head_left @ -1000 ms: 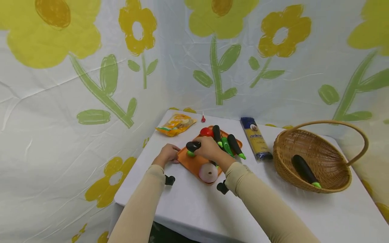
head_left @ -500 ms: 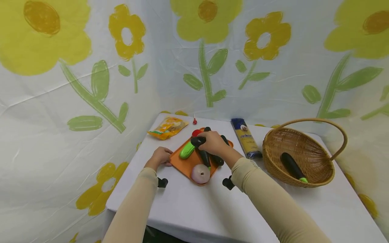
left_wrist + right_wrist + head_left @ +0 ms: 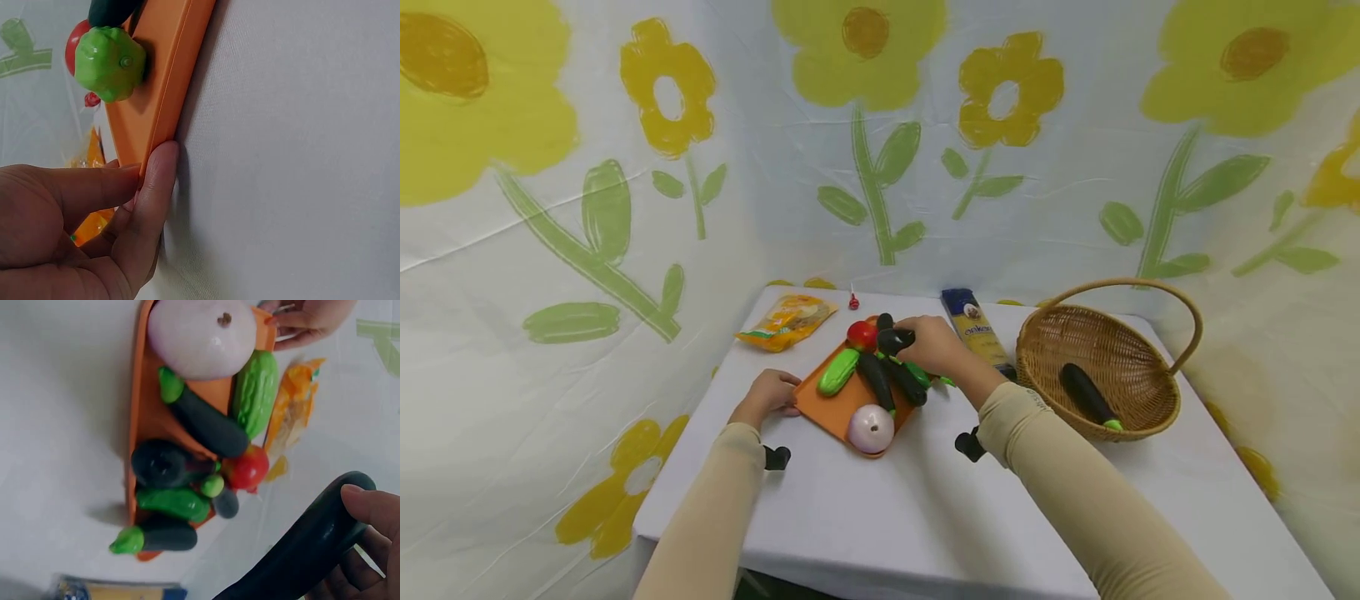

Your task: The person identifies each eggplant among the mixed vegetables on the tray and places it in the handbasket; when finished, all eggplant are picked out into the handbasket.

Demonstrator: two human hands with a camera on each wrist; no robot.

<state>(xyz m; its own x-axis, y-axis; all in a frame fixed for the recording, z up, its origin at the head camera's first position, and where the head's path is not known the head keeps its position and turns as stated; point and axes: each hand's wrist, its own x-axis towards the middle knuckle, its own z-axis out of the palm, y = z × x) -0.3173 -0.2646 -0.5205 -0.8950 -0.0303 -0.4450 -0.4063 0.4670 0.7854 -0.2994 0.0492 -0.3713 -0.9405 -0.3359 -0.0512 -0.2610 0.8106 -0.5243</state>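
A dark eggplant (image 3: 303, 540) is held up near the far end of an orange tray (image 3: 824, 409), pinched between thumb and fingers of a person's right hand (image 3: 928, 343). The left hand (image 3: 769, 395) pinches the tray's left corner. A pale onion (image 3: 871, 429) and green gourd (image 3: 838, 372) lie inside; a wicker basket (image 3: 1129, 358) stands to the right.

Dark eggplant (image 3: 306, 540) in right grip (image 3: 375, 537), vegetables (image 3: 209, 428) on orange tray (image 3: 148, 419) (onion (image 3: 203, 340) largest), perhaps a blurred packet (image 3: 125, 592)

Blurred "anker"-like lettering on blue-and-yellow packet (image 3: 979, 329); print on orange bag (image 3: 790, 322), lettering on right cuff (image 3: 1009, 423), illegible
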